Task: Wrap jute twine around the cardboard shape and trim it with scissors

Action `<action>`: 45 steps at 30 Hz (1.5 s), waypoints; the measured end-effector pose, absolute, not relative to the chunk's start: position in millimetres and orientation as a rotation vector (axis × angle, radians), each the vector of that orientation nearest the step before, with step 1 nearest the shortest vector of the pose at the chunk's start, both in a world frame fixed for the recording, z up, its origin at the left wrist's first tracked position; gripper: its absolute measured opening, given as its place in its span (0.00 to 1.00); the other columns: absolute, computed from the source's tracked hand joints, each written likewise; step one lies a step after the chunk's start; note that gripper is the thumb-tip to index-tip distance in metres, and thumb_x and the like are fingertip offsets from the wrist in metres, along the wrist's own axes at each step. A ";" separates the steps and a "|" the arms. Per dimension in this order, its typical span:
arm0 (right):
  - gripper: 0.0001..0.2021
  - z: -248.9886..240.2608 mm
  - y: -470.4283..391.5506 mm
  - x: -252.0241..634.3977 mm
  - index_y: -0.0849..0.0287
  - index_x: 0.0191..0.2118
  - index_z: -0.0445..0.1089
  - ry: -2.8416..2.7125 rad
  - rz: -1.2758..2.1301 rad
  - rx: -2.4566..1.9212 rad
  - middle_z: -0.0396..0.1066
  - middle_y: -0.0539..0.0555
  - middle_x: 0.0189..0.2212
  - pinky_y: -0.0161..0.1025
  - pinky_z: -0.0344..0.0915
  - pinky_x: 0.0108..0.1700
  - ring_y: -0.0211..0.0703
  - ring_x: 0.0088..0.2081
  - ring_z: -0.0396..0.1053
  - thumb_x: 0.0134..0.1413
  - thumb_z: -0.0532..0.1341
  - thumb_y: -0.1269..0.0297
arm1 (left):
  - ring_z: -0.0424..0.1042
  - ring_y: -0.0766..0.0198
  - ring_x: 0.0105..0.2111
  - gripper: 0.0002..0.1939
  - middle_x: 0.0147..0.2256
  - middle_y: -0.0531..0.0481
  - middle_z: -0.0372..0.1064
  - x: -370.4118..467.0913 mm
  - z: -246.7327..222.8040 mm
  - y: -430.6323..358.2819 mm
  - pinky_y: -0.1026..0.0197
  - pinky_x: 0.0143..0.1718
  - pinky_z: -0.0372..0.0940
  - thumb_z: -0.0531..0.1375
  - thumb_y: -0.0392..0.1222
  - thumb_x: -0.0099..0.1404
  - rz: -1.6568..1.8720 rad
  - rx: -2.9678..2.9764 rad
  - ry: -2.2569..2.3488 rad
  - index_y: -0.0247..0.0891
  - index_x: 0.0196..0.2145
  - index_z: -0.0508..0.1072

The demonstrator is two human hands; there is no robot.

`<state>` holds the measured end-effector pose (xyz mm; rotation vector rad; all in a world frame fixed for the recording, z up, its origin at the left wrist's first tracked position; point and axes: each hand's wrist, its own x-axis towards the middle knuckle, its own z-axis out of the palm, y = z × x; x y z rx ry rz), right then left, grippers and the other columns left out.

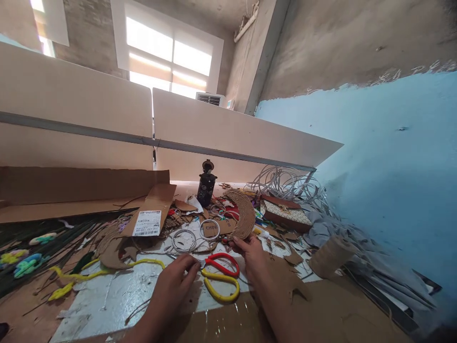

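Observation:
My right hand is closed on the lower end of a crescent moon shape wrapped in brown twine, which stands up from the table. The thumb presses against its near side. My left hand is lower and to the left, its fingers curled over the blades of a pair of scissors. One scissor handle is red and the other yellow, and both lie between my hands. Most of the blades are hidden by my left fingers. Two pale rings lie just beyond.
A black bottle with its lid up stands at the back. On the right are a handbag, coiled white tubing and a twine roll. At left lie a labelled cardboard box, a cardboard crescent and yellow pipe cleaners.

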<state>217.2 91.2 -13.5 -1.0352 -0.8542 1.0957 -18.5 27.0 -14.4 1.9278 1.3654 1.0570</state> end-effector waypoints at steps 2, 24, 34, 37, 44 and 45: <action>0.26 -14.4 92.1 217.7 0.59 0.38 0.73 -0.845 1.098 -1.033 0.80 0.52 0.30 0.40 0.73 0.32 0.45 0.27 0.76 0.30 0.78 0.56 | 0.74 0.53 0.39 0.16 0.36 0.48 0.75 -18.8 -14.6 26.3 0.55 0.42 0.64 0.51 0.50 0.71 1.041 1.934 1.380 0.43 0.32 0.74; 0.18 1.0 78.2 211.5 0.59 0.37 0.76 -1.087 1.333 -1.005 0.76 0.50 0.28 0.35 0.65 0.29 0.39 0.26 0.69 0.34 0.73 0.62 | 0.74 0.50 0.48 0.27 0.50 0.41 0.74 -40.5 1.7 38.2 0.50 0.51 0.65 0.54 0.61 0.67 1.413 1.418 1.420 0.40 0.56 0.68; 0.15 10.0 60.4 209.1 0.57 0.37 0.76 -1.364 1.624 -1.104 0.73 0.49 0.31 0.34 0.57 0.30 0.39 0.30 0.64 0.37 0.69 0.63 | 0.73 0.59 0.30 0.29 0.35 0.48 0.75 -41.0 26.0 30.7 0.60 0.28 0.71 0.61 0.65 0.57 1.330 1.121 1.220 0.37 0.45 0.75; 0.18 9.6 59.9 209.7 0.55 0.40 0.77 -1.346 1.625 -1.135 0.74 0.51 0.35 0.36 0.59 0.34 0.42 0.34 0.67 0.38 0.70 0.61 | 0.65 0.66 0.20 0.27 0.27 0.54 0.69 -35.9 22.5 28.5 0.64 0.19 0.67 0.61 0.65 0.57 1.283 1.127 1.258 0.37 0.40 0.75; 0.14 5.5 60.2 205.6 0.55 0.36 0.77 -1.237 1.705 -1.084 0.74 0.48 0.33 0.36 0.60 0.37 0.40 0.33 0.67 0.37 0.71 0.63 | 0.62 0.68 0.17 0.22 0.21 0.58 0.62 -35.7 13.2 30.8 0.68 0.14 0.60 0.60 0.63 0.59 1.287 1.170 1.298 0.39 0.34 0.73; 0.15 5.4 59.9 205.0 0.55 0.37 0.77 -1.223 1.705 -1.093 0.74 0.48 0.33 0.36 0.61 0.37 0.40 0.34 0.67 0.37 0.71 0.63 | 0.62 0.68 0.17 0.23 0.21 0.58 0.62 -35.5 12.6 31.3 0.68 0.14 0.61 0.60 0.63 0.59 1.292 1.171 1.290 0.39 0.34 0.73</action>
